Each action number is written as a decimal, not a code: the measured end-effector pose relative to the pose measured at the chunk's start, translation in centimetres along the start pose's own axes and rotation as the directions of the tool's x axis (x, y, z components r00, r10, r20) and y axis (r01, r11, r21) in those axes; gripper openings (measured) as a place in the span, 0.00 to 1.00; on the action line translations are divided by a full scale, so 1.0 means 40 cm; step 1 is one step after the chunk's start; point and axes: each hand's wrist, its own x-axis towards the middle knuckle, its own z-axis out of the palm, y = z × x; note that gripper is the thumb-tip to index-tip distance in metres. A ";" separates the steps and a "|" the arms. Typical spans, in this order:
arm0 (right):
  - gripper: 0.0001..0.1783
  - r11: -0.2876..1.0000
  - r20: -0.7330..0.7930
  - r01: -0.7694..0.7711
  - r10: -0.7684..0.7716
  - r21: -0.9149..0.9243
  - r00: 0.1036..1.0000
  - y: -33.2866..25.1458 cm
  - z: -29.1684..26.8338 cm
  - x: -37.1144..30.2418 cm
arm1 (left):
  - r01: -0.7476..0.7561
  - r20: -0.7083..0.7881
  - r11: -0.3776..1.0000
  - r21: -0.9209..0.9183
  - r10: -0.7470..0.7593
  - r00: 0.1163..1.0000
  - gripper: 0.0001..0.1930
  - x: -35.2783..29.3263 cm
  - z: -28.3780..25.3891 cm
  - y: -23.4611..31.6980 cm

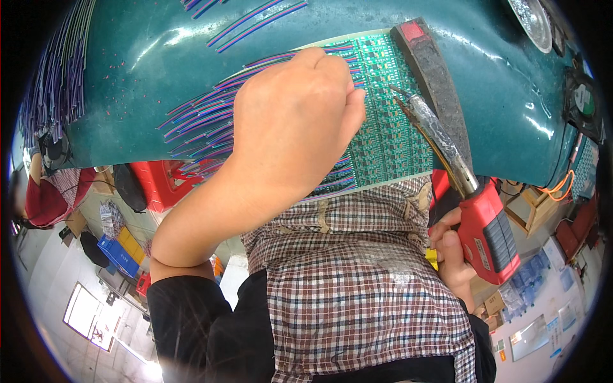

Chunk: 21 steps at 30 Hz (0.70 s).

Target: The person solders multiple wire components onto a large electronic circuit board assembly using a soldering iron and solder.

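A green circuit board panel (389,143) with rows of small parts lies at the table's near edge. Thin multicoloured wires (198,121) run off its left side in several rows. My left hand (297,112) is closed over the wire ends on the board; its fingertips are hidden, so what they pinch does not show. Low at the right, my right hand (452,252) grips a soldering gun (488,236) with a red and black body. Its wrapped metal barrel slants up and left, and the tip hangs over the panel, right of my left hand.
A dark bar (437,76) with a red patch rests along the panel's right edge. More wires lie at the table's far side (255,25) and in a bundle (60,76) at far left. A metal dish (533,22) and a black fan-like device (582,99) are at right.
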 end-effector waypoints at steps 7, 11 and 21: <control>0.13 0.999 -0.004 -0.009 0.009 0.046 1.000 -0.005 0.003 0.003 | -0.051 -0.202 0.993 0.105 0.071 0.977 0.07 0.073 -0.041 -0.077; 0.12 0.999 0.025 -0.021 0.020 0.027 0.999 0.004 -0.007 -0.005 | 0.220 -0.053 0.975 -0.016 -0.221 0.974 0.08 0.120 -0.098 -0.074; 0.13 0.999 0.044 -0.025 0.023 0.028 0.999 -0.008 -0.007 0.001 | -0.045 -0.099 0.972 0.233 0.069 0.993 0.08 0.104 -0.083 -0.106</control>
